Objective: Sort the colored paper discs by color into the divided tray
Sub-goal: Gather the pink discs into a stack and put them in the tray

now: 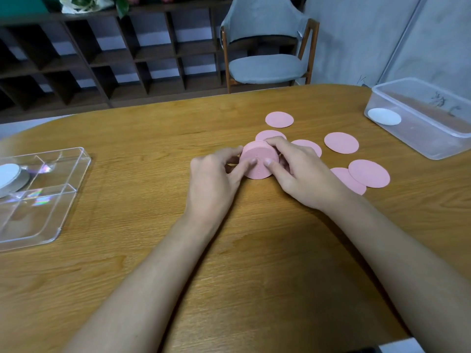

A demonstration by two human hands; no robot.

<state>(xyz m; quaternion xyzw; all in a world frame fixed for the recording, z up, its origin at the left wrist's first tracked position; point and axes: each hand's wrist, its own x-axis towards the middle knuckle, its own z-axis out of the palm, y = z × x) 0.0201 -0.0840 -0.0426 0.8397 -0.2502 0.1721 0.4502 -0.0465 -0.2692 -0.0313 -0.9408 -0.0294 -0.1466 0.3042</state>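
Pink disc stack (259, 160) gripped btwn left hand (212, 174) & right hand (299, 171), thumbs on top.

The left hand (216, 174) and right hand (298, 171) grip a stack of discs (260, 160) from either side, low over the table (229, 263). Just behind the grip lies a half-hidden disc (270, 135), with a far disc (279, 119) beyond it. Right of the grip lie two side discs (341, 142). Nearer the person, an overlapping pair (369, 173) lies, one disc on the other. Well right and behind stands a tub (433, 138) with a single disc (384, 116) in it. Well left sits the divided tray (51, 212), a second stack (10, 177) in its rear compartment. Behind the table stand a chair (267, 67) and a shelf unit (102, 59).
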